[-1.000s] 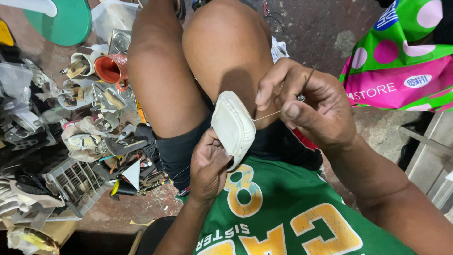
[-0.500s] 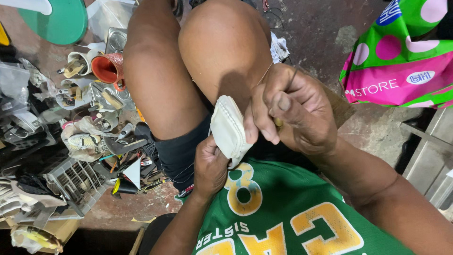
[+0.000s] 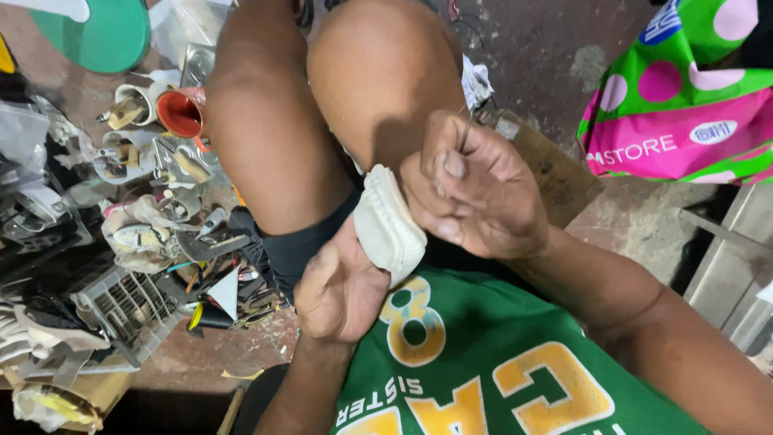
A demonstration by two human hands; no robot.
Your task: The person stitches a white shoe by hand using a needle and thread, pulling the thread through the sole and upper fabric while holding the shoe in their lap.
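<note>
Your left hand (image 3: 338,290) cups the cream-white shoe sole (image 3: 388,227) from below, its fingers curled behind the sole's lower end, holding it upright against your lap just under your right knee (image 3: 378,72). Your right hand (image 3: 475,193) presses against the sole's right edge, fingers bunched together and pinching a thin metal needle (image 3: 467,127) that pokes up above the knuckles. Cluttered tools and an orange cup (image 3: 183,113) lie on the floor to your left.

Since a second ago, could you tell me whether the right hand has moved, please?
Yes. The right hand has come in toward the white shoe piece, closing against it beside the raised knee.
</note>
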